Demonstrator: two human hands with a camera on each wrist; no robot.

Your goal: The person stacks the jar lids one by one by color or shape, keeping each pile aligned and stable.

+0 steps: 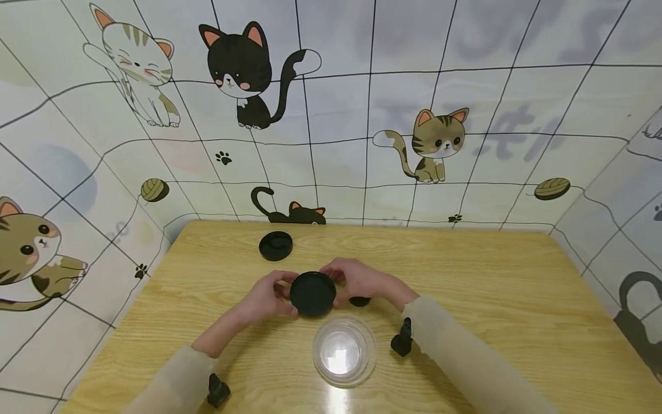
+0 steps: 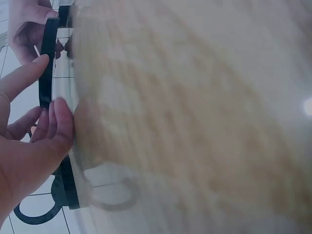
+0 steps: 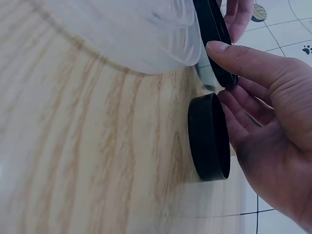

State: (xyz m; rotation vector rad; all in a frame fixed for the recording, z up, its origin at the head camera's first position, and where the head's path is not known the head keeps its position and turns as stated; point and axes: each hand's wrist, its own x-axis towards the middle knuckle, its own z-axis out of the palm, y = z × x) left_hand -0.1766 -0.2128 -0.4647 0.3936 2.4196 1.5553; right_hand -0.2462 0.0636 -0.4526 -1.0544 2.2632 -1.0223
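Observation:
A shallow black round lid (image 1: 312, 294) is held up over the table between both hands. My left hand (image 1: 264, 299) pinches its left edge, with the thumb on one face and fingertips on the other. From the other side my right hand (image 1: 359, 280) grips the right edge, its thumb (image 3: 226, 51) across the rim. Just below the right fingers a second, smaller black lid (image 3: 207, 139) sits on the table; the hand partly hides it in the head view. Nearer to me stands a clear round plastic container (image 1: 343, 352).
Another black round lid (image 1: 276, 246) lies toward the back left of the wooden table (image 1: 465, 276). Behind the table rises a wall (image 1: 341, 155) printed with cartoon cats. Each sleeve carries a small black wrist camera (image 1: 401, 338).

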